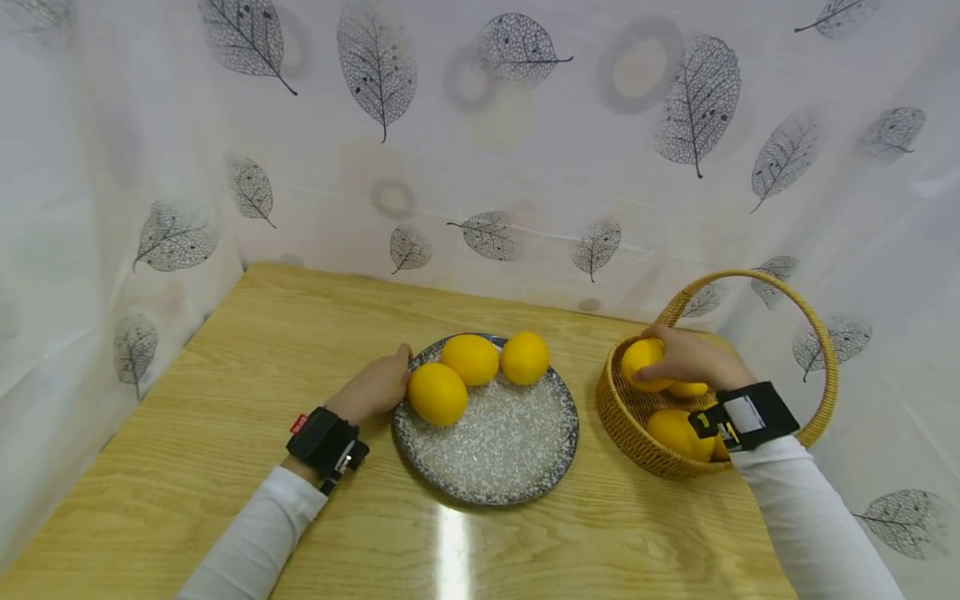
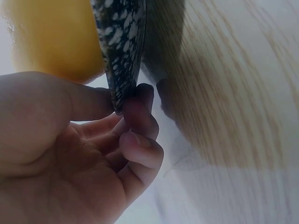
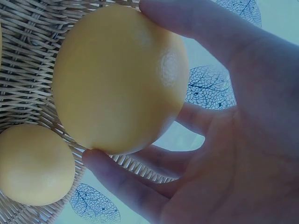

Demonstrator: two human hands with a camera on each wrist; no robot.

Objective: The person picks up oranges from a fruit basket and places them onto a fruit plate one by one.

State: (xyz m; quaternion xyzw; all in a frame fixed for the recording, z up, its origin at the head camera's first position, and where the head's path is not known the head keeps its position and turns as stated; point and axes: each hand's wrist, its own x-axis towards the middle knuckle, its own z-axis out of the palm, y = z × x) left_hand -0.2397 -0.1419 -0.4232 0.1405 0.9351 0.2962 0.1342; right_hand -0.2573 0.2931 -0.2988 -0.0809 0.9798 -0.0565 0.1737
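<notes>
My left hand pinches the left rim of a grey speckled plate, thumb above and curled fingers beneath, as the left wrist view shows. On the plate's far left part lie three smooth yellow fruits, lemon-like: one by the thumb, one behind it and one farther right. My right hand reaches into a wicker basket and grips a yellow fruit between thumb and fingertips. Below it in the basket lie other yellow fruits, partly hidden by the wrist.
The basket's tall arched handle rises over my right wrist. The plate and basket stand side by side on a wooden table, with a gap between them. A pale curtain with leaf prints hangs along the back and sides.
</notes>
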